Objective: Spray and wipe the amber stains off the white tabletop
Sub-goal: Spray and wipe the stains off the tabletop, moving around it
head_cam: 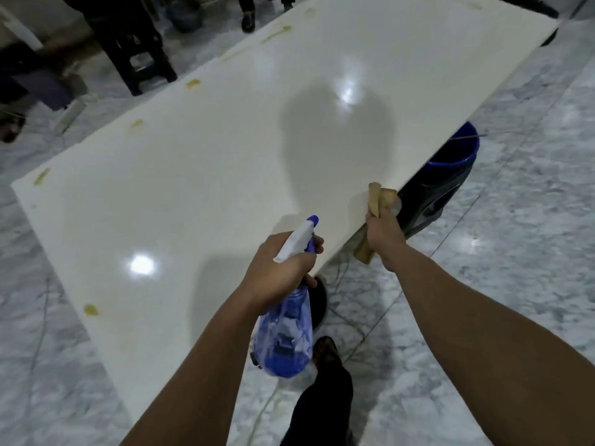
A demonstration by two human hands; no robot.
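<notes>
Alongside the tabletop (209, 175) edge, left hand (277, 272) gripping spray bottle (286, 336), right hand (383, 233) clutching cloth (378, 201).

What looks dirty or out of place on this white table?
Amber stains mark the white tabletop: several along its far-left edge, for example one and another, plus one near the front-left. Otherwise nothing is spilled or damaged.

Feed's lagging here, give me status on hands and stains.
Left hand gripping spray bottle, nozzle toward tabletop. Right hand clutching tan cloth at table edge. Amber stains unwiped along left side. Nothing blocking.
</notes>
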